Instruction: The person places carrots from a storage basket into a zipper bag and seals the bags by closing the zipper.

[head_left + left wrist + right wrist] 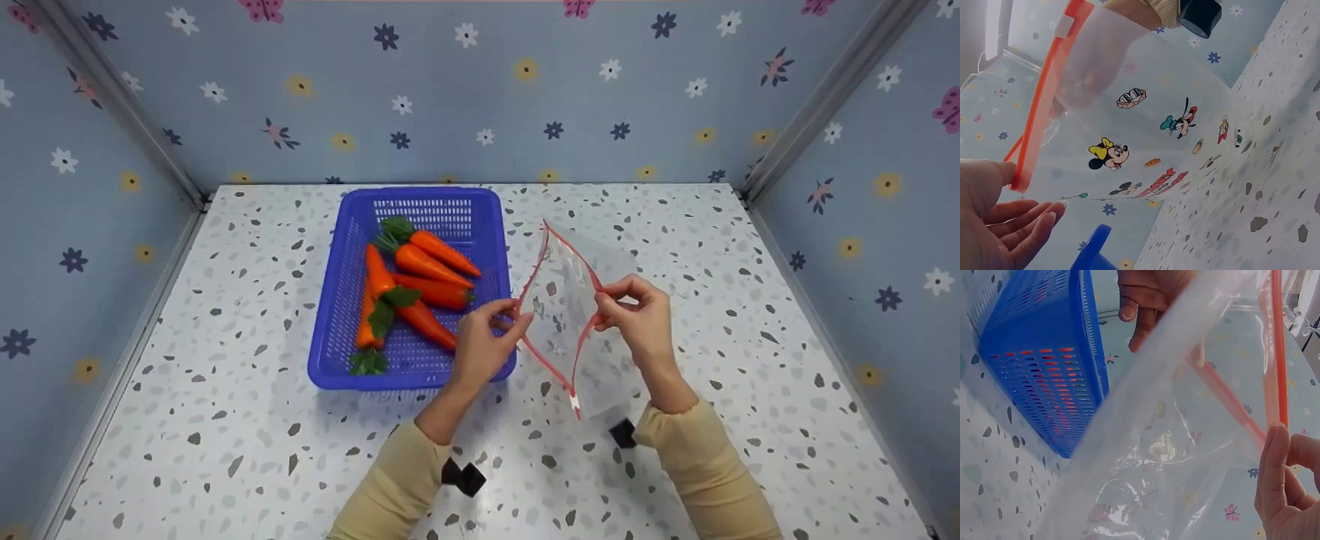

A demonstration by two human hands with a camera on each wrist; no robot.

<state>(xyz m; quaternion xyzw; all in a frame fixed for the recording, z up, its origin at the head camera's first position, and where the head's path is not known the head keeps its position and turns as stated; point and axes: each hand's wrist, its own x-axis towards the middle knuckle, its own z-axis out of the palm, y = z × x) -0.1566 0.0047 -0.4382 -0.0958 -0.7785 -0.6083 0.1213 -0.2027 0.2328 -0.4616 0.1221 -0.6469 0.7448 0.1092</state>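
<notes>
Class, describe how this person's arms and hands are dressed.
Both arms wear long, plain beige sleeves, wrinkled and ending at the wrists. The left hand and right hand wear no gloves. Small black blocks show beside the cuffs.

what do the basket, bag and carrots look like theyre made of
Basket: probably moulded plastic, smooth, with evenly slotted walls. Bag: likely thin plastic film, see-through, with glossy creases and printed cartoons. Carrots: smooth, slightly shiny orange; real or imitation, I can't tell.

The 2 hands [484, 343] are bare. The sleeves [394, 484] are long and pale yellow, with wrinkled cuffs [666, 426]; small black blocks [622, 433] are beside the cuffs.
</notes>
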